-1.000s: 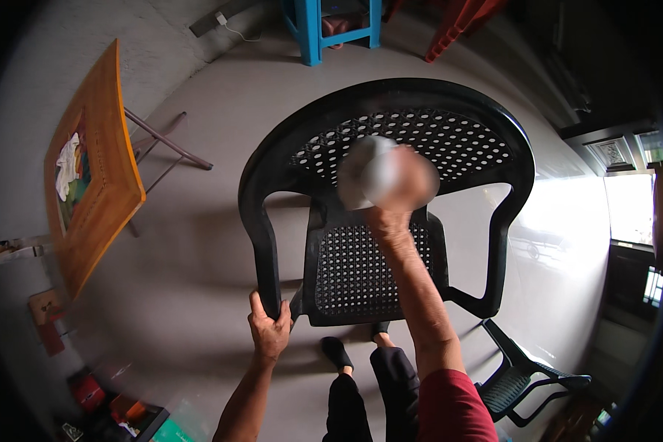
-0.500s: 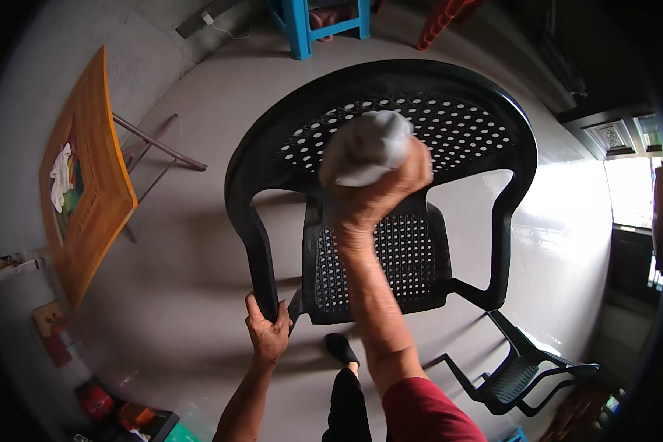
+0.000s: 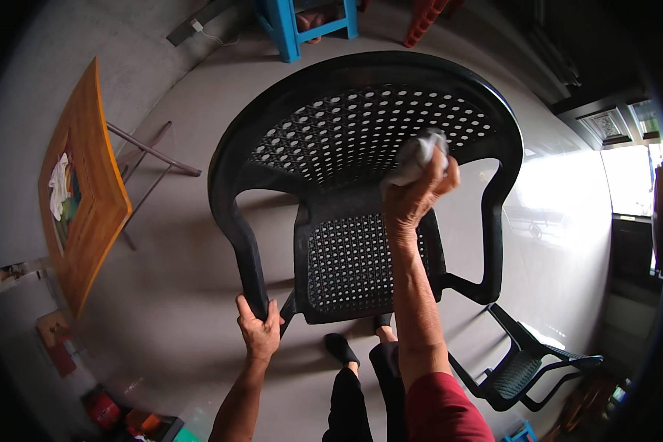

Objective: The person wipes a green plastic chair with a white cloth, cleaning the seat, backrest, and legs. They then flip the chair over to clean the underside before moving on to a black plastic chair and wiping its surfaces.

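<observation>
A black plastic armchair (image 3: 346, 190) with a perforated seat and backrest fills the middle of the head view. At its near left, my left hand (image 3: 259, 329) is closed around the lower end of the chair's armrest (image 3: 237, 236). My right hand (image 3: 421, 193) grips a bunched grey-white cloth (image 3: 422, 153) and presses it against the right part of the perforated backrest (image 3: 331, 121). The cloth's far side is slightly blurred. My right forearm passes over the right edge of the seat.
A wooden folding table (image 3: 88, 214) with cloths on it stands at the left. A blue stool (image 3: 291, 37) and a red stool (image 3: 423, 22) are at the far side. Another dark chair (image 3: 516, 376) sits at the near right. My feet are just below the armchair.
My right hand and the cloth have moved right and slightly nearer across the backrest. The armchair appears a little further left in view. My left hand keeps its hold on the armrest.
</observation>
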{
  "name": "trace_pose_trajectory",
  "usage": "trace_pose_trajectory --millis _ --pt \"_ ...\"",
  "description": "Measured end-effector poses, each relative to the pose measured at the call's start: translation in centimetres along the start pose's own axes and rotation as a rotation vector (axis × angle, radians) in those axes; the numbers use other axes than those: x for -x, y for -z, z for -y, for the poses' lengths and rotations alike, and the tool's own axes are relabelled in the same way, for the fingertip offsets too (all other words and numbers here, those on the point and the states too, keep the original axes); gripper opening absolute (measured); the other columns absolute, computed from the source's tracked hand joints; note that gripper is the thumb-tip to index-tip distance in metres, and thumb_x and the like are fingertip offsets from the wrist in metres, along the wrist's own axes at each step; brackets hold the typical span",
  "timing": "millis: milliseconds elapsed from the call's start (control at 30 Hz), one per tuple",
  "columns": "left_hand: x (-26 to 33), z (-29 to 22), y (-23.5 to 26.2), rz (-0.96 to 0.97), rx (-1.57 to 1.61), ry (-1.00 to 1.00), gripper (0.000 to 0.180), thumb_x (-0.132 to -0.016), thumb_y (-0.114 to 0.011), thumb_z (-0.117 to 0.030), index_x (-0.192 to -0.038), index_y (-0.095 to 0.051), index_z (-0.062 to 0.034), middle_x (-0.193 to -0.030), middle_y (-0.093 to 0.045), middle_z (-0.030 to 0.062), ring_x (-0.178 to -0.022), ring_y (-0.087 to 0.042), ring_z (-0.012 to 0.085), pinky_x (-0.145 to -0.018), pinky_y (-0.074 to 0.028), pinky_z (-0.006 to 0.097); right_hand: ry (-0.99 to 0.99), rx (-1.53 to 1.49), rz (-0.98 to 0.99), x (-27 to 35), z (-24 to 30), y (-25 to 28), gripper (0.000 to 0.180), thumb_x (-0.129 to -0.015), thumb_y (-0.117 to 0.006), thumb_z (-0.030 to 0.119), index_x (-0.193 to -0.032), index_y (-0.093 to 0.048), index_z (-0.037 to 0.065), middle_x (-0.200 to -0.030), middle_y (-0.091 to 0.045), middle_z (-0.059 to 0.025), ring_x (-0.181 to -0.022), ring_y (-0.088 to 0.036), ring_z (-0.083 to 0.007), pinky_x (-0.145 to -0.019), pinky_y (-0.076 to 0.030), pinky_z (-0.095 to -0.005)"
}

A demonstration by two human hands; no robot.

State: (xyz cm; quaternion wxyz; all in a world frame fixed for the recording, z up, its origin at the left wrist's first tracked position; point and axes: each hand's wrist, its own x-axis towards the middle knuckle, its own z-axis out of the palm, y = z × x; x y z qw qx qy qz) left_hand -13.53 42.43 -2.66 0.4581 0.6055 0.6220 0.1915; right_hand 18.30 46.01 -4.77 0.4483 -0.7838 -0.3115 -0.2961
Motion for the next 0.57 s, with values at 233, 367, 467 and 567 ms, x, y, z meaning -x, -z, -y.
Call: trace_pose_trajectory --millis 233,367,467,567 --pt "0.1 -0.6 -0.1 0.001 0.019 0.022 0.031 -0.087 -0.063 -0.006 -0.103 -0.037 -0.0022 -0.059 -0.056 0.0062 -0.046 -0.059 0.0160 -0.048 -0.049 0.031 -0.019 -0.054 -0.186 -4.9 4.2 -0.3 0.054 -0.087 -0.060 0.024 -0.135 -0.043 0.006 -0.111 -0.048 -0.0137 -0.116 -0.041 -0.0275 -0.092 -0.041 -0.0431" --pt "0.1 -0.9 -0.1 0.019 0.056 -0.091 0.029 -0.087 -0.061 -0.002 -0.104 -0.038 -0.0015 -0.061 -0.057 0.0066 -0.047 -0.058 0.0150 -0.048 -0.049 0.030 0.166 -0.261 -0.003 -2.0 12.0 -2.3 0.069 -0.061 -0.074 -0.004 -0.125 -0.058 0.018 -0.125 -0.038 -0.0152 -0.112 -0.041 -0.0355 -0.089 -0.043 -0.0404" --pt "0.2 -0.6 0.0 0.011 0.047 -0.029 0.029 -0.087 -0.062 -0.003 -0.105 -0.038 -0.0008 -0.061 -0.057 0.0066 -0.048 -0.059 0.0153 -0.048 -0.049 0.030 0.290 -0.338 0.070 1.8 12.1 -2.7 0.061 -0.062 -0.078 0.001 -0.118 -0.062 0.020 -0.125 -0.038 -0.0147 -0.110 -0.042 -0.0332 -0.083 -0.047 -0.0386" --pt "0.1 0.1 0.1 0.006 0.011 -0.053 0.031 -0.087 -0.063 -0.004 -0.107 -0.038 -0.0011 -0.063 -0.059 0.0071 -0.048 -0.060 0.0174 -0.048 -0.050 0.030 0.136 -0.364 0.059 3.7 9.1 -3.6 0.052 -0.074 -0.075 0.005 -0.121 -0.057 0.017 -0.127 -0.037 -0.0144 -0.110 -0.045 -0.0320 -0.080 -0.050 -0.0380"
